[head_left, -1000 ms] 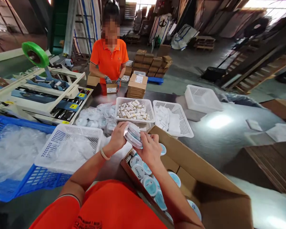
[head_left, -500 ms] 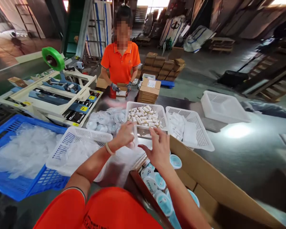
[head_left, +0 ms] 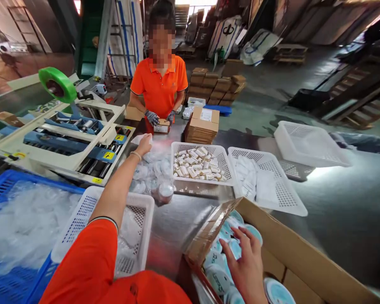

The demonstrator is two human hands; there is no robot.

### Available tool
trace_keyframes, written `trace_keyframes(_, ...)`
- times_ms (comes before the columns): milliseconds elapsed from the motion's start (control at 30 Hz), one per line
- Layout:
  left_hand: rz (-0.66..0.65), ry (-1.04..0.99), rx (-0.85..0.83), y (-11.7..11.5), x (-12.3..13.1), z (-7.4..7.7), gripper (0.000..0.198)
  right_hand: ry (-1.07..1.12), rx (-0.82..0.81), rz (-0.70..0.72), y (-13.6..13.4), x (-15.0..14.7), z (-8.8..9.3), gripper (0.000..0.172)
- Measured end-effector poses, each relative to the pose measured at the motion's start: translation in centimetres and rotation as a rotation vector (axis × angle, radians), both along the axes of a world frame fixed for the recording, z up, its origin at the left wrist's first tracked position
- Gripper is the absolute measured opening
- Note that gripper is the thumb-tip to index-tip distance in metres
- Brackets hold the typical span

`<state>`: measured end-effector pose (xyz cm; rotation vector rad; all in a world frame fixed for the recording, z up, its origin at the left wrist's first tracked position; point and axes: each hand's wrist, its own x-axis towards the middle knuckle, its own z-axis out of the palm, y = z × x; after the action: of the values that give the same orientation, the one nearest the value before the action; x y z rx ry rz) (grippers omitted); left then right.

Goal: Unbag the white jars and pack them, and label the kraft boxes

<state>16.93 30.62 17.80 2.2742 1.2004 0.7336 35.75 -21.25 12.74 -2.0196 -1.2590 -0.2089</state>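
Note:
My left hand [head_left: 143,146] reaches far forward, its fingers closed on a whitish clear plastic bag [head_left: 138,138]; what the bag contains is hidden. Below and beside that hand lies a pile of round tubs in clear bags [head_left: 160,169] on the metal table. My right hand [head_left: 247,264] hovers with fingers spread over an open cardboard box [head_left: 299,249]. Inside are several white tubs with light-blue lids [head_left: 218,276], some lettered. Whether my fingertips touch a lid I cannot tell.
White baskets hold small white-and-gold items [head_left: 198,164], white packets [head_left: 245,175] and clear bags [head_left: 126,236]. A blue crate [head_left: 6,283] stands left, near a taping machine [head_left: 76,135]. Opposite, a gloved co-worker [head_left: 160,88] handles a small carton [head_left: 161,126] beside stacked cardboard [head_left: 202,126].
My hands have parted: the left moved forward and left with the bag, the right moved down over the box's tubs. The co-worker's carton now appears closed. The view has shifted slightly.

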Motion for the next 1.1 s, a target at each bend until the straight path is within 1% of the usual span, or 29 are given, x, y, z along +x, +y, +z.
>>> trace_keyframes(67,-0.004,0.021,-0.030,1.8,1.7,-1.5,0.063,0.019,-0.039,-0.023,-0.6,-0.3,-0.6,0.043)
trace_keyframes(100,-0.011,0.031,-0.045,2.3,2.5,-2.3,0.064,0.018,-0.054,-0.040,-1.0,-0.4,-0.8,0.042)
trace_keyframes(167,-0.047,0.046,-0.069,2.4,3.9,-4.2,0.062,0.002,-0.077,-0.077,-1.6,-0.8,-1.2,0.043)
trace_keyframes(267,-0.129,0.069,-0.116,0.6,5.3,-6.9,0.050,-0.003,-0.116,-0.122,-2.4,-1.2,-1.3,0.045)
trace_keyframes(333,-0.175,0.082,-0.155,-1.0,5.4,-8.0,0.041,0.015,-0.147,-0.121,-2.6,-1.3,-0.8,0.045)
trace_keyframes(367,-0.188,0.085,-0.173,-1.7,5.0,-8.2,0.039,0.020,-0.160,-0.113,-2.5,-1.2,-0.5,0.044)
trace_keyframes(433,-0.176,0.081,-0.196,-2.8,2.8,-8.0,0.037,0.017,-0.172,-0.075,-2.1,-1.1,0.3,0.044)
trace_keyframes(467,-0.157,0.066,-0.192,-3.4,1.1,-7.7,0.035,0.016,-0.174,-0.045,-1.8,-1.1,0.5,0.043)
trace_keyframes(533,-0.121,0.027,-0.159,-5.2,-3.8,-7.0,0.027,0.027,-0.175,0.033,-1.0,-1.1,0.7,0.040)
trace_keyframes(567,-0.108,0.029,-0.154,-6.7,-6.6,-6.6,0.023,0.038,-0.177,0.077,-0.5,-1.3,0.6,0.038)
trace_keyframes(600,-0.094,0.067,-0.178,-8.7,-9.5,-6.3,0.020,0.050,-0.177,0.122,-0.1,-1.6,0.4,0.036)
trace_keyframes(667,-0.018,0.239,-0.303,-13.8,-14.4,-6.2,0.016,0.068,-0.176,0.199,0.8,-2.4,-0.1,0.035)
trace_keyframes(700,0.059,0.325,-0.367,-16.5,-16.3,-6.6,0.015,0.077,-0.174,0.231,1.2,-3.0,-0.3,0.035)
trace_keyframes(733,0.104,0.369,-0.402,-19.2,-17.6,-7.3,0.013,0.088,-0.172,0.260,1.6,-3.6,-0.4,0.035)
trace_keyframes(767,0.148,0.394,-0.418,-21.6,-18.5,-8.1,0.009,0.101,-0.170,0.287,2.0,-4.2,-0.4,0.034)
trace_keyframes(800,0.198,0.407,-0.422,-23.6,-19.0,-9.0,0.010,0.114,-0.167,0.312,2.3,-4.8,-0.4,0.033)
trace_keyframes(833,0.227,0.403,-0.421,-25.1,-19.2,-9.8,0.015,0.128,-0.162,0.335,2.6,-5.3,-0.2,0.032)
trace_keyframes(900,0.257,0.371,-0.422,-26.8,-19.2,-10.7,0.022,0.150,-0.148,0.382,2.9,-5.9,0.3,0.030)
trace_keyframes(933,0.250,0.336,-0.425,-27.0,-19.2,-10.7,0.023,0.165,-0.144,0.405,2.9,-6.1,0.6,0.029)
trace_keyframes(1000,0.228,0.253,-0.420,-27.0,-19.6,-9.8,0.024,0.216,-0.156,0.456,3.0,-6.1,0.9,0.028)
trace_keyframes(1067,0.194,0.124,-0.417,-26.8,-20.0,-7.9,0.022,0.320,-0.196,0.510,3.2,-6.0,1.0,0.028)
trace_keyframes(1100,0.161,0.008,-0.435,-26.9,-20.0,-6.8,0.021,0.393,-0.216,0.530,3.5,-6.1,1.0,0.029)
